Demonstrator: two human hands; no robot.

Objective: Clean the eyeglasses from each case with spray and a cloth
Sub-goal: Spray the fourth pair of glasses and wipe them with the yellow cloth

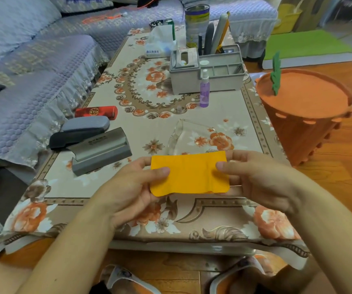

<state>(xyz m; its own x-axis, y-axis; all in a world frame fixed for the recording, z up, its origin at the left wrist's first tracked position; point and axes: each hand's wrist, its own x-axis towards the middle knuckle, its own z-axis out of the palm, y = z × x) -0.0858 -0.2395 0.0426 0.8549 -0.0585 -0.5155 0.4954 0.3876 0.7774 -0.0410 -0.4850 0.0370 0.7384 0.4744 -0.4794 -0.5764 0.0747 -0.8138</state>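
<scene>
A folded yellow-orange cloth (188, 172) is stretched between my hands above the near part of the table. My left hand (132, 183) pinches its left edge, and my right hand (255, 177) pinches its right edge. Just beyond the cloth, clear rimless eyeglasses (183, 134) lie on the floral tablecloth (245, 115). An open grey case (100, 150) sits left of the cloth. Behind it lie a black case (73, 137), a grey case (86, 123) and a red case (96, 112), all closed. A purple spray bottle (204, 90) stands mid-table, with its small clear cap (179, 108) beside it.
A grey organiser box (206, 71) holds remotes and a tissue slot at the back, beside a tissue pack (160, 42) and a tin (196, 22). An orange carrot-shaped bin (306, 115) stands right of the table. A sofa (33, 71) runs along the left.
</scene>
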